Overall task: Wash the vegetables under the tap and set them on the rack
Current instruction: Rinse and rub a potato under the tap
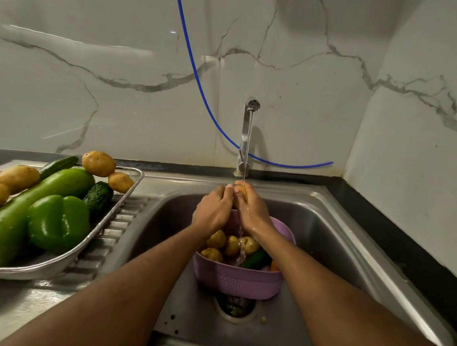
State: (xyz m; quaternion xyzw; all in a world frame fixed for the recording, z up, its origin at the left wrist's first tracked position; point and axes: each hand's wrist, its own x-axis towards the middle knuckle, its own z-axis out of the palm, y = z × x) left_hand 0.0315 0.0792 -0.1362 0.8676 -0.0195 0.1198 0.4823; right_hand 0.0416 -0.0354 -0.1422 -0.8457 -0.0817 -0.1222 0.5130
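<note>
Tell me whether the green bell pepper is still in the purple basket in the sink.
No: the green bell pepper lies on the metal rack left of the sink, while the purple basket holds potatoes and a cucumber.

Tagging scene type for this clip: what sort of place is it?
Most likely a home kitchen, at the sink. A steel sink with a running tap, marble-look wall tiles, and a metal rack of vegetables on the drainboard. Both hands rub a potato under the stream.
</note>
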